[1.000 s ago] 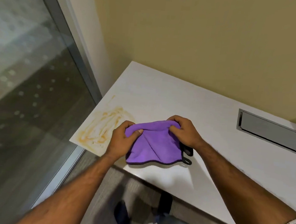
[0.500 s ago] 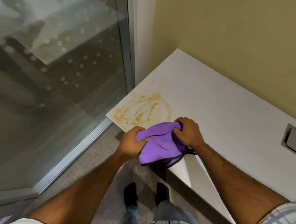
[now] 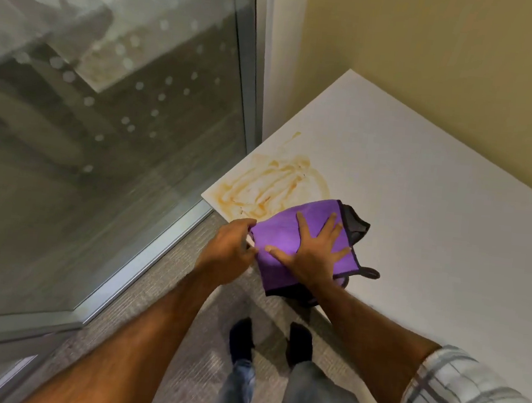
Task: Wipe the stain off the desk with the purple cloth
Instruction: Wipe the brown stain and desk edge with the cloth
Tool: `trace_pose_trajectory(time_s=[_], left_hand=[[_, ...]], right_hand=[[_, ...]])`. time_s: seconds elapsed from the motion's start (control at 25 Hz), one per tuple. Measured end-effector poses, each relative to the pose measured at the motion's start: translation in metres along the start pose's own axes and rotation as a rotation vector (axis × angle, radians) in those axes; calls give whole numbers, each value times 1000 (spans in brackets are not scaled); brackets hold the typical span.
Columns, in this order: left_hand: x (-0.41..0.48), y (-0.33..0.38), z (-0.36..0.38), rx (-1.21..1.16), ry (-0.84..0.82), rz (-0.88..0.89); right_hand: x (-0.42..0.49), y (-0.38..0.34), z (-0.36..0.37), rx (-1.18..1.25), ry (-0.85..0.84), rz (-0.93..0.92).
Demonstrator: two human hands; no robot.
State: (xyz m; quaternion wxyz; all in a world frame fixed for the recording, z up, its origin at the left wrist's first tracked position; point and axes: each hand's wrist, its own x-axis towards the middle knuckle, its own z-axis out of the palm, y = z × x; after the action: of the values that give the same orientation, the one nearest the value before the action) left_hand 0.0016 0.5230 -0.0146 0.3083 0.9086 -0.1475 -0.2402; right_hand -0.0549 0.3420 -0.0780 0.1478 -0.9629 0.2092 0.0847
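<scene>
Right hand [image 3: 313,254] flat and spread on purple cloth [image 3: 279,235] at centre frame, left hand [image 3: 229,246] pinching its left edge; cloth overhangs the counter [image 3: 419,216] edge, could slip off. Orange stain [image 3: 272,185] just upper left, cloth overlapping its edge; glass wall [image 3: 103,120] left, yellow wall [image 3: 451,56] behind

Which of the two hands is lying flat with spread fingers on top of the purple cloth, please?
The right hand: it lies palm-down on the purple cloth, while the left hand only pinches the cloth's left edge.
</scene>
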Motion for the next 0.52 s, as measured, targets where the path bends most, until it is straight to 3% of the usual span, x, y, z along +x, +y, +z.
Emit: trace_pose_trajectory(time_s=[0.08, 0.2, 0.36, 0.52], left_hand=[[-9, -15, -5, 34, 50, 36], [-19, -35, -14, 36, 87, -64], [-30, -54, -28, 8, 97, -190], [-38, -76, -40, -53, 58, -297]], right_hand=[[12, -5, 5, -17, 49, 7], [16, -8, 8, 3, 136, -116], [10, 27, 1, 43, 77, -298], [23, 48, -4, 10, 123, 6]])
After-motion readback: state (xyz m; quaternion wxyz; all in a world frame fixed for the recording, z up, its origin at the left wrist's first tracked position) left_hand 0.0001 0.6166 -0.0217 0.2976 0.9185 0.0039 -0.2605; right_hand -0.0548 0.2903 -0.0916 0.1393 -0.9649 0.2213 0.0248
